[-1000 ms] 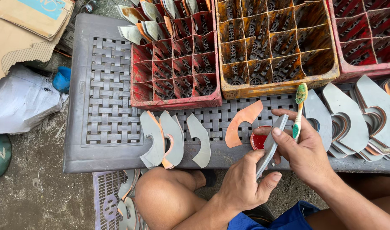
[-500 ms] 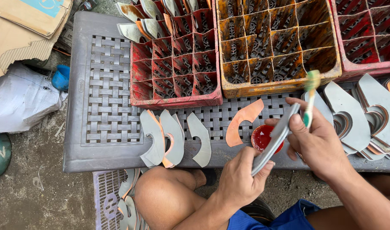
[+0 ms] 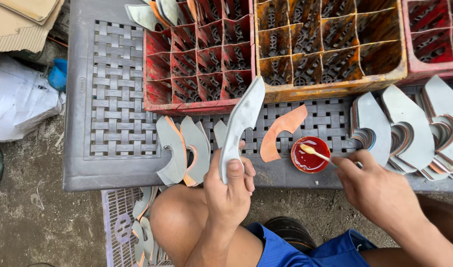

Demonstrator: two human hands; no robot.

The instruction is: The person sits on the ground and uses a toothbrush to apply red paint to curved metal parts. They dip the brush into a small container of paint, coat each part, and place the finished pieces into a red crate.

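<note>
Hands at a grey woven-pattern plastic table [image 3: 117, 163], seen from above.

At centre frame the left hand [image 3: 230, 190] has its fingers curled tight around a grey curved flat cut-out piece [image 3: 241, 121], held upright. At lower right the right hand [image 3: 380, 190] pinches a thin brush [image 3: 313, 152], its tip dipped in a small round dish of red liquid [image 3: 310, 155] beside an orange curved piece [image 3: 281, 131].

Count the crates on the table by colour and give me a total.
Red crates: 2, one left and one at the right edge
Orange crates: 1
Total: 3 crates on the grey table
</note>
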